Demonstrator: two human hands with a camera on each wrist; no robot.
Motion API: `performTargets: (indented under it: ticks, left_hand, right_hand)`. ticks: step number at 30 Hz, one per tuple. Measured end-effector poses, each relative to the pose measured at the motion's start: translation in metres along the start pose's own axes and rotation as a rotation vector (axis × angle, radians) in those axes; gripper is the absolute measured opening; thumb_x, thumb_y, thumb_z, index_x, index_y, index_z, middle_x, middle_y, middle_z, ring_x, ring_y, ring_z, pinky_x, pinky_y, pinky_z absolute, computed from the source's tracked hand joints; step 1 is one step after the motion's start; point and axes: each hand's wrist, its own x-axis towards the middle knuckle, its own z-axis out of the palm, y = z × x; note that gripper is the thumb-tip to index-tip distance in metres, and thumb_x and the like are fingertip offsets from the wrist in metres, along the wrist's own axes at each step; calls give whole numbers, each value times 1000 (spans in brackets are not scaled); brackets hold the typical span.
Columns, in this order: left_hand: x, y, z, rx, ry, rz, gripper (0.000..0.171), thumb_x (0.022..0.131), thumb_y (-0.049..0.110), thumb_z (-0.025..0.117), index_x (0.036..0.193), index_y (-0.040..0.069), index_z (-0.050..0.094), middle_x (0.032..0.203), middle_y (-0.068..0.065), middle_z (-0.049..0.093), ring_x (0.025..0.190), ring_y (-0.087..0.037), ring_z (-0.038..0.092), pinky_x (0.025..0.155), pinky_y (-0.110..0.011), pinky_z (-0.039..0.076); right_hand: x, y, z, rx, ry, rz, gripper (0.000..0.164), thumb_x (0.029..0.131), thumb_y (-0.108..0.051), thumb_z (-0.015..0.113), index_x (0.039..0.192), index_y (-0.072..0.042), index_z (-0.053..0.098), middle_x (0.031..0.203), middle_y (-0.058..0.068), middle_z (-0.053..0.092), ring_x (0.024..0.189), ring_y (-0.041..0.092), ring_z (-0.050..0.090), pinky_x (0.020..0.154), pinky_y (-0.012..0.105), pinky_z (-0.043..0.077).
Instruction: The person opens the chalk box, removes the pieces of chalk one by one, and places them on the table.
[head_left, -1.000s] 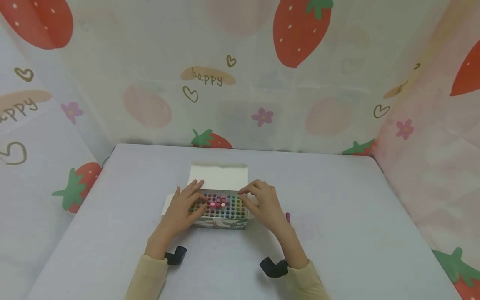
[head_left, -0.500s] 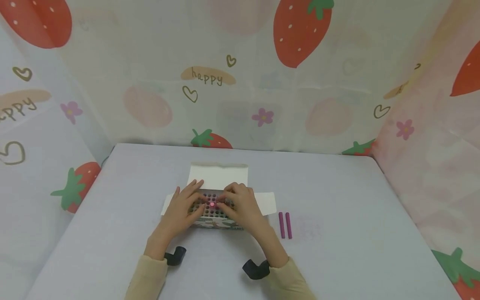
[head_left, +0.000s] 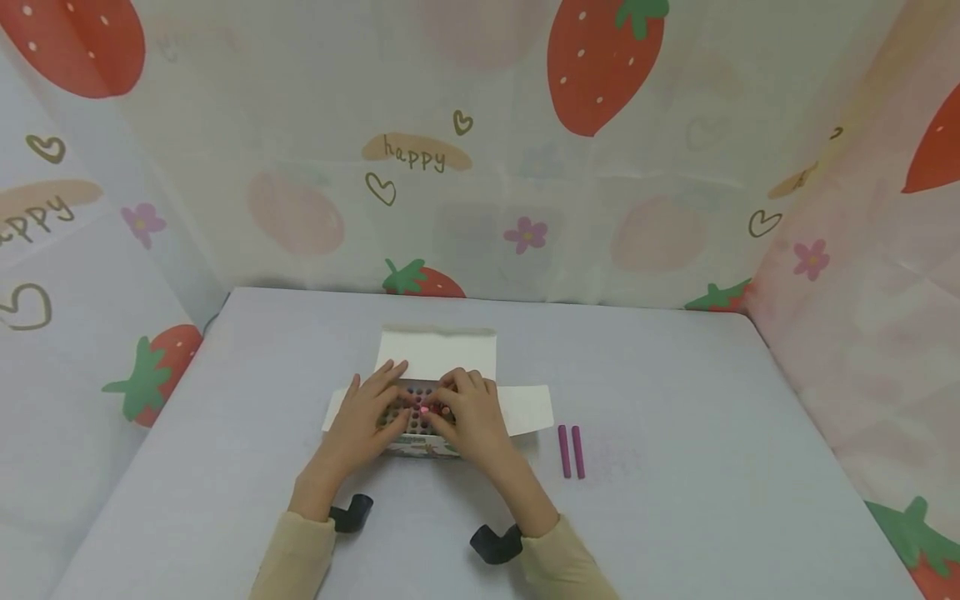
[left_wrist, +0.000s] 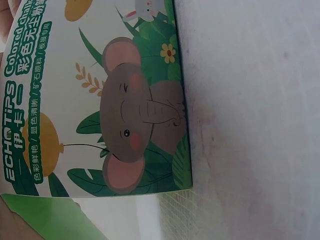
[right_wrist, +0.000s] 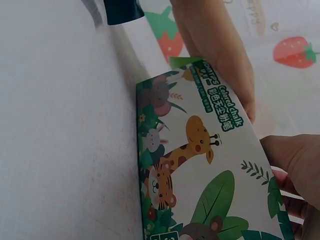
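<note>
Chalk box (head_left: 420, 447) stands open at the middle of the table (head_left: 675, 433). To its right lie 2 purple chalk sticks (head_left: 564, 452), untouched. The left hand (head_left: 367, 417), unmoved from 1.0 s ago, lies over the box's left part, fingers loosely spread; no hold seen. The right hand (head_left: 471, 417) sits further inward than then, fingers bent beside 1 pink chalk stick (head_left: 424, 409); grip cannot be told. Judgement: handling now centres mid-box. Beyond, the lid (head_left: 437, 353) is folded back.

2 sticks (head_left: 577, 452), apparently chalk, lie right of the box (head_left: 424, 447).
</note>
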Motion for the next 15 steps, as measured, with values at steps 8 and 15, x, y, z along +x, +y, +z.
performTargets:
  ticks: [8, 15]
  left_hand:
    - [1, 2, 1, 0, 11, 6, 7, 87, 23, 60, 92, 20, 64, 145, -4, 39, 138, -26, 28, 104, -68, 16]
    - [0, 4, -2, -18, 21, 1, 9, 87, 24, 60, 92, 18, 64, 144, -6, 41, 137, -29, 30, 103, -69, 16]
  right_hand:
    - [0, 0, -1, 28, 70, -14, 14, 79, -30, 73, 85, -18, 69, 98, 1, 56, 87, 18, 51, 80, 40, 42]
    - [6, -3, -10, 129, 95, 7, 13, 83, -31, 69, 90, -21, 71, 97, -2, 56, 86, 16, 50, 82, 41, 41]
